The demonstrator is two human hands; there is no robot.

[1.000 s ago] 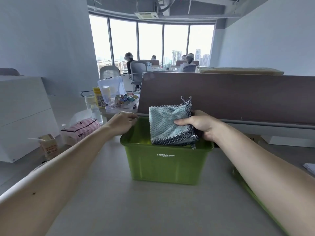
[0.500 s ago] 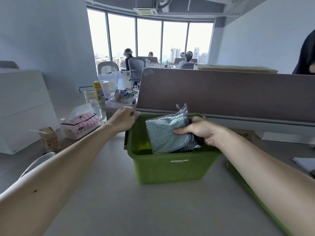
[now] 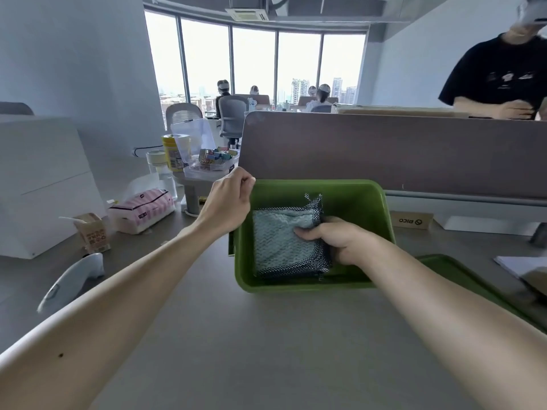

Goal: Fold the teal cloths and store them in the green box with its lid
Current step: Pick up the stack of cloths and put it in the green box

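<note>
Teal cloths (image 3: 281,244), folded into one flat stack, are seen inside the single green box (image 3: 349,196), a loose corner pointing at its far wall; the layers cannot be counted. The stack's right edge is pinched by the right hand (image 3: 340,241), fingers hidden beneath. The box's left rim is gripped by the curled fingers of the left hand (image 3: 228,202). One lid (image 3: 461,270) is half covered by a forearm.

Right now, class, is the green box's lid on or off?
Off. The green box is open at the top, with folded teal cloths showing inside, and the lid lies on the table to its right.
</note>
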